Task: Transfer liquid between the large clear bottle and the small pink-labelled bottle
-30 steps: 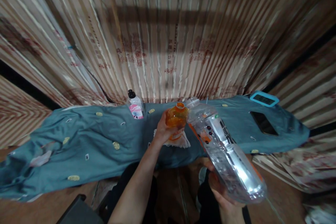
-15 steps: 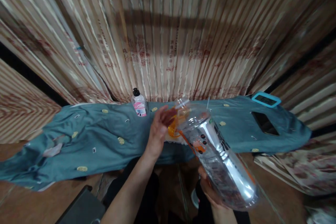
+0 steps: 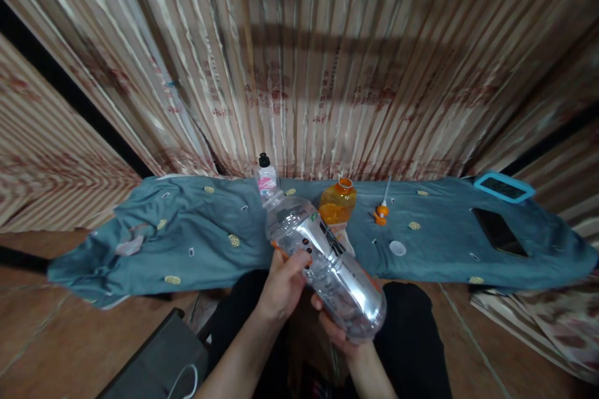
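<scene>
Both hands grip a large clear plastic bottle (image 3: 327, 262) with a silver and orange label, tilted with its neck to the upper left. My left hand (image 3: 285, 283) is wrapped round the upper part, thumb on the label. Under the base, my right hand (image 3: 339, 330) supports it, with some fingers hidden. Behind the bottle's neck stands a clear bottle with a black cap and pink label (image 3: 267, 181). An open orange bottle (image 3: 337, 202) stands just beyond the held one. To its right lie an orange pump top (image 3: 382, 212) and a white round cap (image 3: 397, 248).
A teal patterned cloth (image 3: 201, 262) covers the narrow table. At its right end lie a blue-framed digital clock (image 3: 504, 187) and a dark phone (image 3: 500, 232). Pleated curtains (image 3: 299, 75) hang behind. A dark grey box (image 3: 154, 361) stands at lower left.
The big bottle has moved left and down toward my lap. My left hand, earlier blurred near the bottle's mouth, now grips its upper body. The view has shifted, uncovering the orange bottle and pump top.
</scene>
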The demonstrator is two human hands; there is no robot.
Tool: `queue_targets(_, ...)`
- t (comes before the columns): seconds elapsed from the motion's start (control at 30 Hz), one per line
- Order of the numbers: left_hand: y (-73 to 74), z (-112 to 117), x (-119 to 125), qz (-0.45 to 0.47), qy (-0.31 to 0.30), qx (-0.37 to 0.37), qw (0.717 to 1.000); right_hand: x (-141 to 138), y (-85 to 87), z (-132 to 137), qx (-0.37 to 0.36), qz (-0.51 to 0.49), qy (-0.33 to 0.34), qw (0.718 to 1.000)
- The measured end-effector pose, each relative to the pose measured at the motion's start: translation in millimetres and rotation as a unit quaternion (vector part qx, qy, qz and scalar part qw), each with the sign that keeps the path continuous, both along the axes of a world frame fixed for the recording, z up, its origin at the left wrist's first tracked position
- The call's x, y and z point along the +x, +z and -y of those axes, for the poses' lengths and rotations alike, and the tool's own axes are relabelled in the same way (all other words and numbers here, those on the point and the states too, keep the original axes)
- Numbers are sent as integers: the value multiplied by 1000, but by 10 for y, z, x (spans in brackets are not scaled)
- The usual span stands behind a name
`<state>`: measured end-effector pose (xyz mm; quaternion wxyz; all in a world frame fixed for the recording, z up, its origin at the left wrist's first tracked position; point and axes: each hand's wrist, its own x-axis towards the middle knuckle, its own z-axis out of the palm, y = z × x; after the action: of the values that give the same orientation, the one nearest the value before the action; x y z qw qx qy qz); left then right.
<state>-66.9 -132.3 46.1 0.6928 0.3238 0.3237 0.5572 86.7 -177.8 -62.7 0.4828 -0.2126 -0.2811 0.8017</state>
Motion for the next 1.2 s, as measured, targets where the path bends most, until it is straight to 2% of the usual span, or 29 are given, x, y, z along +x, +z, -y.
queue_targets(0.1, 41, -60, -94, -18, 52, 22, 998, -122, -48, 46, -50, -33, 35, 998)
queue_targets(0.27, 68, -281, -275, -80, 132, 61, 986, -114, -143, -28, -113, -44, 58, 991)
queue_targets(0.53, -119, -887, -640, -167, 253, 84, 949, 28, -136, 10, -145, -43, 33, 988)
queue_targets(0.67, -200, -1143, -774, -199, 276, 100, 935, 75, -107, -5, -146, -36, 31, 988)
queue_targets(0.77, -259, -1250, -836, -193, 297, 96, 930, 98, -118, -35, -146, -31, 33, 988)
queue_targets(1.03, -495, -1342, -919, -207, 317, 90, 921, 136, -217, -84, -143, -14, 44, 989)
queue_targets(1.2, -625, -1397, -992, -242, 324, 113, 908, 163, -201, -96, -146, -11, 39, 988)
